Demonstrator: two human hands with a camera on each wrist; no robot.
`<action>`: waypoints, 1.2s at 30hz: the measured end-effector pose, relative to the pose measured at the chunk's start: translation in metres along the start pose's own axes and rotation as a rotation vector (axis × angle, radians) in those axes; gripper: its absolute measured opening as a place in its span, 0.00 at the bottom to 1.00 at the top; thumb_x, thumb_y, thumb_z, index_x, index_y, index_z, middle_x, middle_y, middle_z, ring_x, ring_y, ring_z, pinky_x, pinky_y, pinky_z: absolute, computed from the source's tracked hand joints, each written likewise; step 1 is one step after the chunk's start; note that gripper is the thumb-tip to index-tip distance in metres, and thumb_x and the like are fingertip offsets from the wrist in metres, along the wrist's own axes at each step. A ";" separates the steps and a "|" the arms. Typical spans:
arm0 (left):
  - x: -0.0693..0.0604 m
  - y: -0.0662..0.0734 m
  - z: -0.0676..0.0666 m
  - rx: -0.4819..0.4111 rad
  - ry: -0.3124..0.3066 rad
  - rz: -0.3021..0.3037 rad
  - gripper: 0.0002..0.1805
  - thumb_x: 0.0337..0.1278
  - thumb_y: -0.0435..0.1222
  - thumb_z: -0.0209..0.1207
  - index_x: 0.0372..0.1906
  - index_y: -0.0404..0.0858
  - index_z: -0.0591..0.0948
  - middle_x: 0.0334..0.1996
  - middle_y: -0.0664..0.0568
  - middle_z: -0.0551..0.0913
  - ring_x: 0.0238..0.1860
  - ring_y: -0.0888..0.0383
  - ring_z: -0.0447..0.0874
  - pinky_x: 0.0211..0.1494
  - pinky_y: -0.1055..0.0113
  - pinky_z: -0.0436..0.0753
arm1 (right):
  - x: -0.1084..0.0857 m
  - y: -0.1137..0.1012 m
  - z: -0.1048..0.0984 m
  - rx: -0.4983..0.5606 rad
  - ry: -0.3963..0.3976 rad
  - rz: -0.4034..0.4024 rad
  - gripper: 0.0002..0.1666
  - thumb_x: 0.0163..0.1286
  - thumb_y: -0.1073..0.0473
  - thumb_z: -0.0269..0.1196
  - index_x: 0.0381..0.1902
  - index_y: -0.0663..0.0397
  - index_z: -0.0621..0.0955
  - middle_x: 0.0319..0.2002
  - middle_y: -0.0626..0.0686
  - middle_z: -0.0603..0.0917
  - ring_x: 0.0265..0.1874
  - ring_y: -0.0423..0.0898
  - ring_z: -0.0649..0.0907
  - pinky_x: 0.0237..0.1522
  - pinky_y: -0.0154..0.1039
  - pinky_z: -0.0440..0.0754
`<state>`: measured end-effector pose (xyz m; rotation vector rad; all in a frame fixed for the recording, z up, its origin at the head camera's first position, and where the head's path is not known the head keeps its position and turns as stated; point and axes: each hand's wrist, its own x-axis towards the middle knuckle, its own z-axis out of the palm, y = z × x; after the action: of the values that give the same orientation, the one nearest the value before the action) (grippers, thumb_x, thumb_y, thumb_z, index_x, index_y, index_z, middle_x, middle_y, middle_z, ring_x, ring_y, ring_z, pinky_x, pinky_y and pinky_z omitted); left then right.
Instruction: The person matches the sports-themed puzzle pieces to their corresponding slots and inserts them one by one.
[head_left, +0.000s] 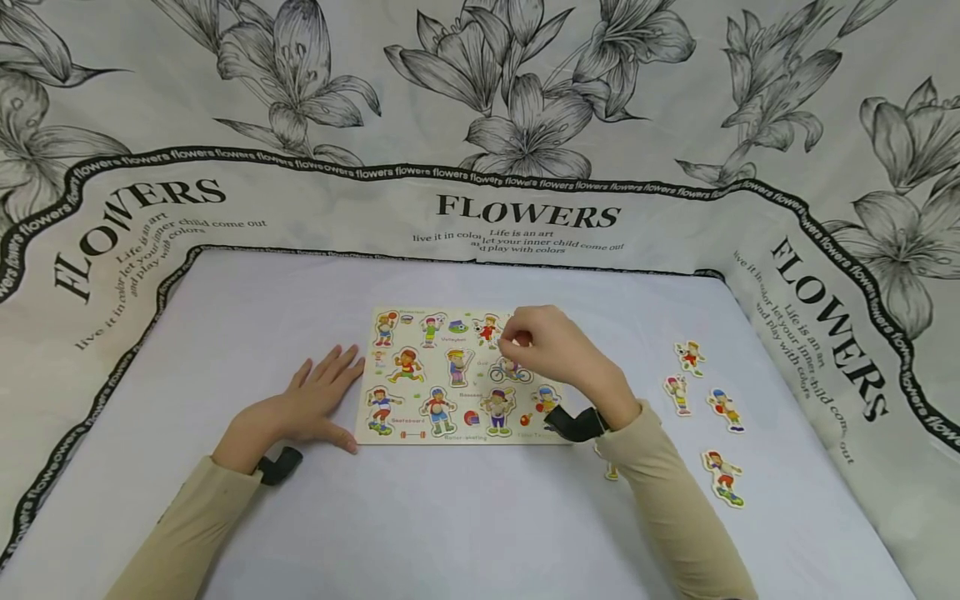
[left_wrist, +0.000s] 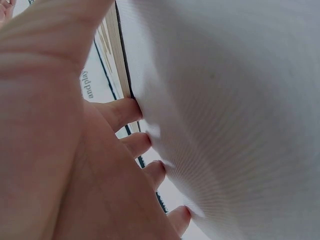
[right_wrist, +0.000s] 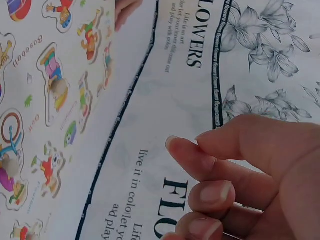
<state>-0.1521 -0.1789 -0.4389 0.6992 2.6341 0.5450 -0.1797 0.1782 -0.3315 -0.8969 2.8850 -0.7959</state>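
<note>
A flat puzzle board (head_left: pixel 401 400) with printed sports figures lies on the white table. My left hand (head_left: pixel 315 404) rests beside its left edge with the fingers spread, and the index fingertip is close to that edge. In the left wrist view, the fingertips (left_wrist: pixel 131 109) press on the white cloth. Over the board's upper right part is my right hand (head_left: pixel 558 346), fingers curled and thumb near the index finger. Nothing shows between those fingertips in the right wrist view. A golf figure piece (right_wrist: pixel 52 75) and a cyclist piece (right_wrist: pixel 12 140) sit in the board.
Right of the board lie loose figure pieces: a football player (head_left: pixel 690 358), a volleyball player (head_left: pixel 678 394), a table tennis player (head_left: pixel 725 410) and a skateboarder (head_left: pixel 723 477). Another piece (head_left: pixel 611 471) is partly hidden by the right sleeve (head_left: pixel 671 500). Flower-printed cloth (head_left: pixel 525 125) surrounds the table.
</note>
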 end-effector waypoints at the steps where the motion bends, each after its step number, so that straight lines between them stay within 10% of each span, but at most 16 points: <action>1: 0.000 0.000 0.000 -0.001 0.000 0.000 0.72 0.31 0.61 0.75 0.77 0.30 0.50 0.78 0.35 0.38 0.77 0.35 0.28 0.73 0.33 0.32 | -0.002 0.002 -0.003 0.003 0.013 0.006 0.06 0.62 0.65 0.62 0.28 0.55 0.85 0.22 0.47 0.74 0.22 0.42 0.70 0.26 0.37 0.68; 36: -0.002 0.002 -0.002 -0.009 -0.001 0.011 0.71 0.32 0.62 0.74 0.77 0.30 0.50 0.78 0.34 0.39 0.77 0.34 0.29 0.72 0.31 0.33 | -0.091 0.121 -0.092 -0.083 0.288 0.330 0.12 0.71 0.58 0.62 0.40 0.61 0.86 0.31 0.55 0.84 0.26 0.39 0.75 0.22 0.32 0.72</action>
<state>-0.1511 -0.1787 -0.4358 0.7117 2.6270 0.5599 -0.1819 0.3552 -0.3205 -0.3102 3.2071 -0.8352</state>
